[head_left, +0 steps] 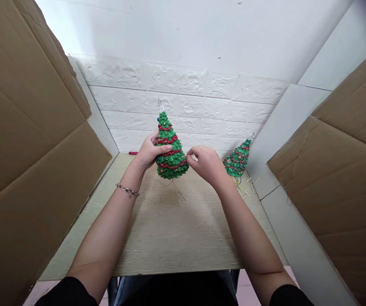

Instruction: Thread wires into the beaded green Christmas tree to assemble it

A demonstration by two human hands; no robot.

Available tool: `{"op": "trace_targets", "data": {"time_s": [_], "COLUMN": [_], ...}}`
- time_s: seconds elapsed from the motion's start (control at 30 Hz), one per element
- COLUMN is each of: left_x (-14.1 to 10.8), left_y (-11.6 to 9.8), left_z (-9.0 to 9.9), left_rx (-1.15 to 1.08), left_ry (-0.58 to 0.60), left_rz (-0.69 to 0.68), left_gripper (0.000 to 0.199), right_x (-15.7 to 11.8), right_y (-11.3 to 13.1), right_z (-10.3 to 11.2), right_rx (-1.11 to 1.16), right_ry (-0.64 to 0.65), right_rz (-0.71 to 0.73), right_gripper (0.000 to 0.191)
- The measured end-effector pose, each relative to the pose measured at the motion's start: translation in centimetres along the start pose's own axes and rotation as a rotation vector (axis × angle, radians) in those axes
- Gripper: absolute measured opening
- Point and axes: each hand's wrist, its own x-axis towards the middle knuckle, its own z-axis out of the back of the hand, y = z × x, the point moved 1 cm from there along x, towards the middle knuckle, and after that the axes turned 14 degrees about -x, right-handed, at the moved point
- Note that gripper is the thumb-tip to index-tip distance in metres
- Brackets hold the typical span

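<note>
A small green Christmas tree ornament (171, 159) with red garlands and a clear tip is held above the table, leaning slightly left. My left hand (151, 151) is closed around its left side, thumb across the front. At the lower right edge of the tree, my right hand (205, 163) is pinched, thumb against forefinger, with a thin pale wire seeming to show at the fingertips. Thin wires (178, 191) hang out below the tree's base. Past my right wrist stands a second, similar tree (238, 158), partly covered by that hand, with loose yellow and white wires under it.
The pale wooden table (176, 238) ends at a white brick-patterned wall (176, 78). Cardboard sheets rise on the left (32, 127) and right (339, 170). A small red item (133, 153) lies at the back left, and wire scraps (252, 186) lie at the right edge.
</note>
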Motion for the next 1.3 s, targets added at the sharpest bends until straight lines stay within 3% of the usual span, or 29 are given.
{"op": "trace_targets", "data": {"time_s": [0.93,1.17,1.3], "left_x": [0.06,0.11,0.07], "left_y": [-0.08,-0.16,-0.14], "left_z": [0.08,0.03,-0.09], "left_rx": [-0.014,-0.055,-0.050], "left_ry": [-0.036,-0.052,-0.051], "left_rz": [-0.003,-0.001,0.004], "left_gripper": [0.054,0.052,0.051], "right_x": [0.16,0.14,0.29], "right_y": [0.28,-0.02,0.18], "right_z": [-0.63,-0.85,-0.86], "right_rx": [-0.048,0.129,0.183], "right_ry": [-0.010,-0.035,-0.038], "right_rz": [0.030,0.061,0.069], "right_gripper": [0.012,0.021,0.017]}}
